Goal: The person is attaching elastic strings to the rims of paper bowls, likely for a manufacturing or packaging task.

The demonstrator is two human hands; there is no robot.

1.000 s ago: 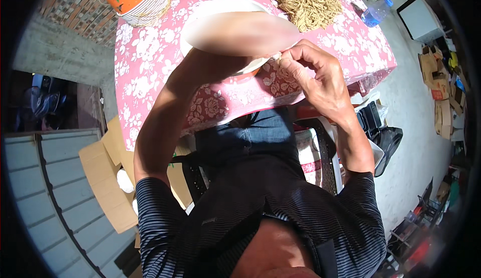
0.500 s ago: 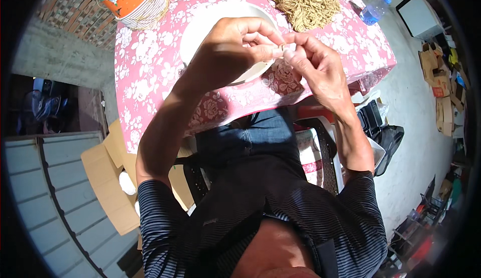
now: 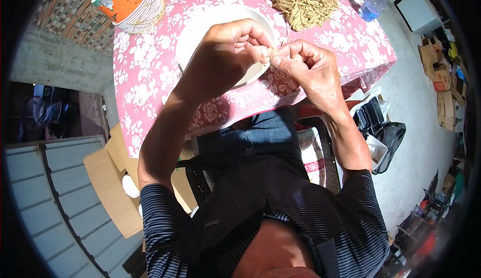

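My left hand (image 3: pixel 225 52) and my right hand (image 3: pixel 315 72) meet fingertip to fingertip over the right side of a round white basin (image 3: pixel 188 40). Thumb and forefinger are pinched together on each hand. Between the tips is something tiny and pale that I cannot make out. A tangled pile of tan cords (image 3: pixel 302 2) lies just beyond my right hand. At the far left of the table stands a stack of round orange, green and white pieces (image 3: pixel 133 5) with thin cord loops along its side.
A pink tablecloth with white flowers (image 3: pixel 145 82) covers the table. A plastic bottle with a blue cap (image 3: pixel 373 7) is by its far right corner. Opened cardboard (image 3: pixel 112 188) lies low on the left. Black bags (image 3: pixel 388 143) sit on the floor at the right.
Both hands have shifted slightly left, and the right has dropped a little toward me. The fingertips stay pinched together. The small light-coloured thing between them shows less now.
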